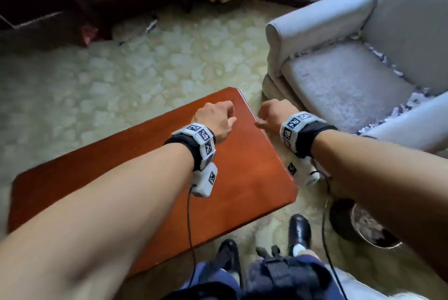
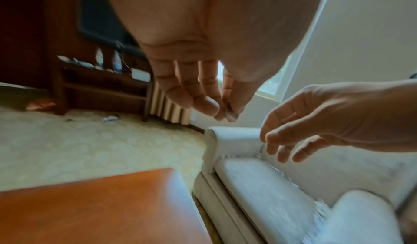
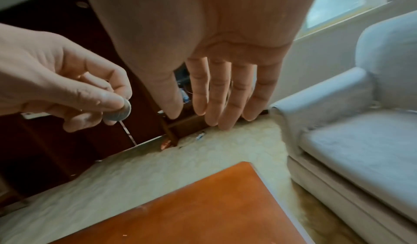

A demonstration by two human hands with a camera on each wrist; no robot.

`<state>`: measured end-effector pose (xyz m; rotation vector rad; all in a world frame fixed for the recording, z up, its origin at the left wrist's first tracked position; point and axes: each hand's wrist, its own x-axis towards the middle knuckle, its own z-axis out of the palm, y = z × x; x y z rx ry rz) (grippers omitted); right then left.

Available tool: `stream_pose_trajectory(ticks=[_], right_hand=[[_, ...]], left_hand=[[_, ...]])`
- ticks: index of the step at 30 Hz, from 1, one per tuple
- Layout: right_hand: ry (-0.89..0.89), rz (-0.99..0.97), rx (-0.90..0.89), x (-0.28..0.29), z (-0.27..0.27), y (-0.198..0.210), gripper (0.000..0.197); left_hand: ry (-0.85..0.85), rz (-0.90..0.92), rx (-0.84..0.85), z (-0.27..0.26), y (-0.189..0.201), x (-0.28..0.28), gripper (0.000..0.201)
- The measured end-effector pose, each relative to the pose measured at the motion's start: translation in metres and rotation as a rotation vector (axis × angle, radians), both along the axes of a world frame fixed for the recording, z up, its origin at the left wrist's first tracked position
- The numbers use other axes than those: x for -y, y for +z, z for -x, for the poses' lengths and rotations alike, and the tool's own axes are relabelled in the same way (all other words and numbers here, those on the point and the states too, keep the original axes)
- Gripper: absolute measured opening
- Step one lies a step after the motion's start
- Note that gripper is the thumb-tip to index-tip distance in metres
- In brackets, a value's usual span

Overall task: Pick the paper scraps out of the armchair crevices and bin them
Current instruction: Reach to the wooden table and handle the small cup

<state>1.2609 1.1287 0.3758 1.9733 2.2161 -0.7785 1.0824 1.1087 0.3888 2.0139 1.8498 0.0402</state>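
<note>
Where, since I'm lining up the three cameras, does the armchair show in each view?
Head: armchair at upper right, paper scraps along its seat crevices.
Left wrist: lower right, blurred.
Right wrist: right side.
Shared landmark: the red-brown table, whose corner lies beside the chair's front in all three views.

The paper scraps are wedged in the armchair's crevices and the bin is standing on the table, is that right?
Not quite. The scraps are in the armchair crevices, but the bin stands on the carpet beside the table, not on it. The head view shows it.
</note>
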Motion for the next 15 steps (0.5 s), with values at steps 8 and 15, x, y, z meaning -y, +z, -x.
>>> stream_pose_trajectory(ticks=[8, 15], right_hand=[[0.377, -0.119, -0.026, -0.014, 0.217, 0.082, 0.027], [0.64, -0.107, -0.073, 0.006, 0.354, 0.093, 0.03]], left_hand=[[0.452, -0.143, 0.009, 0.198, 0.08, 0.056, 0.01], [0.783, -0.212, 0.014, 0.298, 0.088, 0.117, 0.011]])
